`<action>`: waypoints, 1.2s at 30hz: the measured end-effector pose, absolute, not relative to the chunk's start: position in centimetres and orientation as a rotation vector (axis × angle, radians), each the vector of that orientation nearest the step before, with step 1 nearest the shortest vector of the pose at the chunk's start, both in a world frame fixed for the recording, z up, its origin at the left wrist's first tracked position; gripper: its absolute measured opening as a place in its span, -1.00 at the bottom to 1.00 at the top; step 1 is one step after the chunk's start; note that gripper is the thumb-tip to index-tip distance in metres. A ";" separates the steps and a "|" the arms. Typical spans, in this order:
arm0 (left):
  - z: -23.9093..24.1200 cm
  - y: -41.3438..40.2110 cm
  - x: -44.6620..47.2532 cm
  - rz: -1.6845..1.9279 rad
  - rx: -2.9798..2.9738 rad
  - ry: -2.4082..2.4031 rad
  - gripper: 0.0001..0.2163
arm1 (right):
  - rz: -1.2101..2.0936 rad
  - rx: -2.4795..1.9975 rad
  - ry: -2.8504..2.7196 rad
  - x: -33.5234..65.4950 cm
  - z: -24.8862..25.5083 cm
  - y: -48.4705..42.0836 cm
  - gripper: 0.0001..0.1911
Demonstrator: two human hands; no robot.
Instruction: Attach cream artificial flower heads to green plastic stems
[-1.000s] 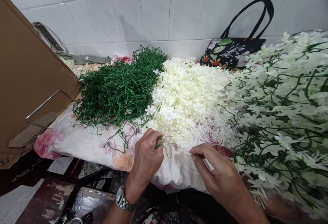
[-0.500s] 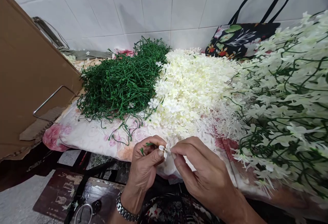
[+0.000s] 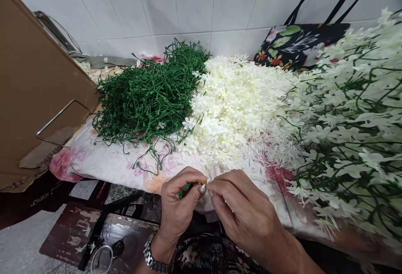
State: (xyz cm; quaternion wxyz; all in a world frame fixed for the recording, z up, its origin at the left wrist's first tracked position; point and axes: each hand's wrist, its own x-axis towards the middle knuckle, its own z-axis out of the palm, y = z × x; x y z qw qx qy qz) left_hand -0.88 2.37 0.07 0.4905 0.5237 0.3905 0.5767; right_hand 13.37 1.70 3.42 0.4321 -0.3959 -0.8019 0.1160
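Note:
My left hand point(image 3: 179, 201), a watch on its wrist, is closed around an artificial flower stem point(image 3: 184, 190), whose green tips poke out under the curled fingers. Pinched between thumb and forefinger of both hands is a small white artificial flower point(image 3: 208, 180), mostly covered by the fingertips. My right hand point(image 3: 243, 201) is closed in that pinch, its fingertips touching those of the left. Beyond them lie a heap of green plastic stems point(image 3: 147, 98) and, right of it, a pile of loose cream-white petals point(image 3: 235, 102).
Assembled white flower sprays point(image 3: 351, 140) are heaped at the right. Thin white stamens point(image 3: 282, 146) lie before the petals on the floral cloth point(image 3: 109, 161). A flowered black bag point(image 3: 301, 44) leans on the tiled wall. A cardboard box point(image 3: 37, 81) stands left, above a worn brown board point(image 3: 69, 232).
The white flower's petals, spread and visible before, are now squeezed together and largely hidden between my fingertips. My hands have drawn slightly closer. The view has shifted a little.

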 end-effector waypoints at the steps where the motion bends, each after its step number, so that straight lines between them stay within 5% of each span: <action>1: 0.0 2.3 -0.8 1.409 1.291 0.953 -0.95 | 0.299 -0.986 -1.989 13.3 3.3 1.7 -0.84; 10: 0.4 2.2 -0.1 1.393 0.993 0.940 -0.94 | 0.481 -1.045 -1.887 13.7 3.3 1.6 -0.83; 14: 0.6 2.0 0.1 1.423 0.861 0.968 -0.93 | 0.503 -1.076 -1.918 14.1 3.4 1.7 -0.66; 20: 0.2 1.3 0.4 1.395 0.941 1.036 -0.93 | 0.591 -1.026 -1.884 14.1 2.6 1.7 -0.89; 36: 1.9 0.7 -0.7 1.135 1.582 1.303 -0.75 | 0.644 -1.106 -1.855 15.1 3.6 1.4 -0.91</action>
